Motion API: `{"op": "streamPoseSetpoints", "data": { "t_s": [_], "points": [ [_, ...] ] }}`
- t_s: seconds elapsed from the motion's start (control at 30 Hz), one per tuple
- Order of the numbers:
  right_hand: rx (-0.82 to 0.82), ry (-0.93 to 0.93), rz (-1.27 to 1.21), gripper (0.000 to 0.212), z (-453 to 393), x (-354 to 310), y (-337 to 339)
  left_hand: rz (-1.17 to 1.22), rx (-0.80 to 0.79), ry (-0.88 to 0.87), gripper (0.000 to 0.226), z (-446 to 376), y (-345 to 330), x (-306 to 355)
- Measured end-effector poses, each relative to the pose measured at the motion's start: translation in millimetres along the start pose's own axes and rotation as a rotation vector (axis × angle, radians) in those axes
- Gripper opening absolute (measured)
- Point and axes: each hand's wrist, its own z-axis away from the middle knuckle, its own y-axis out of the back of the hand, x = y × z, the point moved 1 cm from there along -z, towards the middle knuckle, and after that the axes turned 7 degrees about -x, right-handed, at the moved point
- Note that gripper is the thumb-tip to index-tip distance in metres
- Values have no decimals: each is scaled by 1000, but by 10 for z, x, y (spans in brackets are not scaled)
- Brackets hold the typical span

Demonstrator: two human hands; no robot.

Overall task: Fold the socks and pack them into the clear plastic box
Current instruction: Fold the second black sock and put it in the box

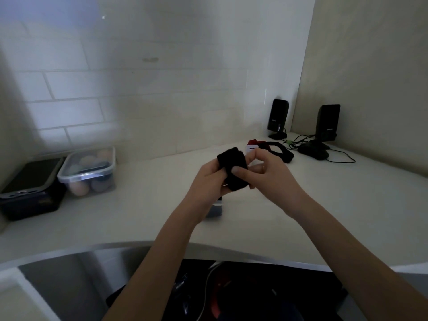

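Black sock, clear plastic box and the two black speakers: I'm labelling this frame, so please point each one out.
Black sock (232, 169): head view, middle of the folded bundle held between both hands.
Clear plastic box (89, 173): head view, front wall below the rim.
Black speakers (278, 118): head view, front face of the left one.

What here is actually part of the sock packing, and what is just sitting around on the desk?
Part of the job: black sock, held between left hand and right hand; clear plastic box, already holding rolled socks.

Just lying about: two black speakers, their cables, dark case left of the box.
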Motion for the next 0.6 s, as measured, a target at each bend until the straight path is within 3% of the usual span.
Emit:
{"op": "streamPoseSetpoints", "data": {
  "t_s": [0.23,0.37,0.5,0.6],
  "points": [
    [168,-87,-85,28,37,81,-39,-111,-94,17,37,41,-29,14],
    [214,-124,-102,36,0,82,-9,-4,-138,85,32,5,3,47],
    [64,-178,-111,53,-142,54,70,-145,-101,18,24,-51,81,68],
    [-123,-133,-120,26,-224,28,82,-243,-101,9,24,-127,147,76]
  ]
}}
